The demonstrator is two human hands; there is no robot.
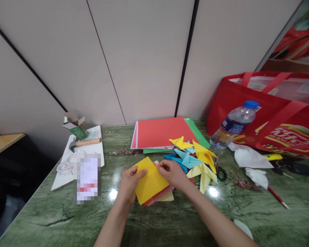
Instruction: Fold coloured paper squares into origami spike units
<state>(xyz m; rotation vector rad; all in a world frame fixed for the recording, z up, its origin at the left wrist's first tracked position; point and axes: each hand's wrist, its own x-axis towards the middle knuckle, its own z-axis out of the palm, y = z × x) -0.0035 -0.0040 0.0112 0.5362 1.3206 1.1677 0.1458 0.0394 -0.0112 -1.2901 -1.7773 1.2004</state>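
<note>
A square of yellow paper lies tilted between my two hands, above a small stack of pink, orange and cream paper. My left hand grips its left edge, thumb on top and fingers closed. At the upper right edge my right hand pinches with thumb and forefinger; the fingertips meet at the yellow sheet's edge. Just beyond that hand is a loose pile of folded paper shapes, among them a light blue one, a bright yellow one and a pale yellow one.
Red paper sheets lie against the wall, with green ones beneath. To the right are a water bottle, a red shopping bag, crumpled tissue and a red pencil. At left, a white board bears a hammer and small box.
</note>
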